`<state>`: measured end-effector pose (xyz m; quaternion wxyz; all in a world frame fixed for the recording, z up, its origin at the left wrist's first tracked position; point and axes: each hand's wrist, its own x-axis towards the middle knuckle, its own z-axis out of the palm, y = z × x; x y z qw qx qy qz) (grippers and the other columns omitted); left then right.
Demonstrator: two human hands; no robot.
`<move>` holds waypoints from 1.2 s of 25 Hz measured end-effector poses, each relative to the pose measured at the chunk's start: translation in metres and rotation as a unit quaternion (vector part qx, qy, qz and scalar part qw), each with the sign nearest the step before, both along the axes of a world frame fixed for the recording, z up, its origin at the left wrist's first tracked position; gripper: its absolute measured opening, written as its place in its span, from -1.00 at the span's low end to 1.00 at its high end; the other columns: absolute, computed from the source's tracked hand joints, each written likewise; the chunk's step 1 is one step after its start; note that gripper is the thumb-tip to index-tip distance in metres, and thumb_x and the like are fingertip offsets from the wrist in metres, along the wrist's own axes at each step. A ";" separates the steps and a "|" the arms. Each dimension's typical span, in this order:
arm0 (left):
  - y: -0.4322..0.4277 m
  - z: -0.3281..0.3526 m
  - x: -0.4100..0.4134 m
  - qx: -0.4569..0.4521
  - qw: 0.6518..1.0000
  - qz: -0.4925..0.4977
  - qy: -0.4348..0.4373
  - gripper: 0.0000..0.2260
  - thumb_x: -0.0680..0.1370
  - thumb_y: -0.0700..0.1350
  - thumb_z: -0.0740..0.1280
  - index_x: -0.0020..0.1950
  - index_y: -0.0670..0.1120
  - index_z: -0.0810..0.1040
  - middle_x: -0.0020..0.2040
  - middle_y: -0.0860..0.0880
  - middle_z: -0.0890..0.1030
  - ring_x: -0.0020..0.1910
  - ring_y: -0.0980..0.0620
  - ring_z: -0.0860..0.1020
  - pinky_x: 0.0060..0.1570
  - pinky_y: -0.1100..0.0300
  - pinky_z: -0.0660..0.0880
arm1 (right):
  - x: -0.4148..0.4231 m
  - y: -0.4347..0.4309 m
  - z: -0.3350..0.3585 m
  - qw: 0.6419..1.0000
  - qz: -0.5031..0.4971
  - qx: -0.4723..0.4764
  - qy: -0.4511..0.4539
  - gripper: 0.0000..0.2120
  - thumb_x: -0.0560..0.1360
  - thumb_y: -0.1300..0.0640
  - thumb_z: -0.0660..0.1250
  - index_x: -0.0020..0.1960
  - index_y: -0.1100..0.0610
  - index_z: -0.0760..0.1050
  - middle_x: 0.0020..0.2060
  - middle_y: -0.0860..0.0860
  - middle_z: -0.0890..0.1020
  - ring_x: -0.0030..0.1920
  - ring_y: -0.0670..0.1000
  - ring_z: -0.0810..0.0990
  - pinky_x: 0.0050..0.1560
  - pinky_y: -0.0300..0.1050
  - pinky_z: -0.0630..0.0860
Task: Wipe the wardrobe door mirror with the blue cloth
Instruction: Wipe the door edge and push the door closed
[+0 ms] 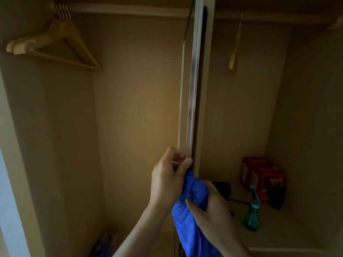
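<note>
The wardrobe [130, 108] stands open, and the door [193, 89] is seen edge-on, a narrow metal strip running from the top of the view down the middle to the hands. It splits the inside into two bays. The mirror face cannot be made out from this angle.

The left hand [167, 177] grips the door's edge, fingers curled round the far side and thumb pressed on the near side. Just below it, the right hand [211, 206] is clenched round the bunched blue cloth [193, 219]. The top of the cloth touches the door edge under the left thumb. The rest hangs down between the two forearms and is cut off at the bottom of the view.

The left bay is open from the rail [130, 10] downward. A tight bunch of wooden hangers [55, 43] hangs at its top left, well apart from the door. In the right bay a single hanger [234, 52] hangs near the door, seen side-on.

Lower right, a shelf [287, 238] carries two red boxes [263, 175] against the back corner. A green spray bottle [251, 214] stands upright in front of them. A black thing [221, 188] with a cord [239, 202] is partly hidden behind the right hand, and what it is cannot be told. Another dark shape just beside the boxes is too dim to name.

At the bottom of the left bay lies something blue [105, 243], blurred and partly cut off by the left forearm.
</note>
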<state>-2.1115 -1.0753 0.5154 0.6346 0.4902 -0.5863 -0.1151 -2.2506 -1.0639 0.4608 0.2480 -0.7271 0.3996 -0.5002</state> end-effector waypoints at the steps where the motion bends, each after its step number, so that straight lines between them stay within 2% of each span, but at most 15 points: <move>1: -0.004 0.000 0.001 0.002 1.000 0.002 -0.002 -0.86 0.56 0.01 0.45 -0.10 0.14 0.50 -0.17 0.21 0.62 -0.21 0.17 0.62 -0.31 0.35 0.51 | 0.001 -0.005 0.000 1.000 -0.001 -0.001 0.003 -0.78 0.52 0.12 0.44 0.07 -0.13 0.50 -0.04 -0.13 0.60 0.00 -0.16 0.61 -0.03 -0.29 0.53; 12: -0.045 0.003 0.009 0.010 0.999 0.006 -0.032 -0.85 0.58 -0.02 0.43 -0.10 0.13 0.47 -0.11 0.26 0.59 -0.21 0.19 0.58 -0.31 0.36 0.49 | 0.010 -0.044 0.002 0.999 -0.022 -0.017 0.028 -0.72 0.51 0.11 0.44 -0.02 -0.22 0.42 -0.06 -0.13 0.59 -0.01 -0.21 0.59 -0.01 -0.30 0.54; 18: -0.062 0.003 0.011 0.016 0.999 0.007 -0.028 -0.87 0.59 -0.02 0.41 -0.09 0.11 0.47 -0.21 0.12 0.61 -0.21 0.19 0.59 -0.30 0.32 0.53 | 0.015 -0.058 0.008 0.999 -0.024 -0.008 0.037 -0.71 0.52 0.11 0.43 -0.05 -0.25 0.40 -0.06 -0.12 0.59 -0.03 -0.20 0.60 0.02 -0.21 0.56; 25: -0.077 0.003 0.013 0.028 0.999 0.009 -0.026 -0.88 0.61 -0.03 0.39 -0.08 0.07 0.47 -0.20 0.09 0.61 -0.20 0.16 0.58 -0.29 0.33 0.52 | 0.020 -0.074 0.007 0.999 -0.035 -0.003 0.040 -0.68 0.51 0.12 0.43 -0.08 -0.26 0.38 -0.07 -0.16 0.59 -0.01 -0.30 0.56 -0.06 -0.42 0.48; 30: -0.087 0.004 0.014 0.035 0.999 0.013 -0.030 -0.90 0.62 -0.02 0.38 -0.05 0.03 0.49 -0.16 0.07 0.61 -0.20 0.11 0.59 -0.26 0.28 0.54 | 0.022 -0.086 0.008 0.998 -0.035 0.004 0.044 -0.70 0.52 0.14 0.42 -0.07 -0.22 0.38 -0.07 -0.10 0.60 -0.03 -0.27 0.57 -0.06 -0.37 0.51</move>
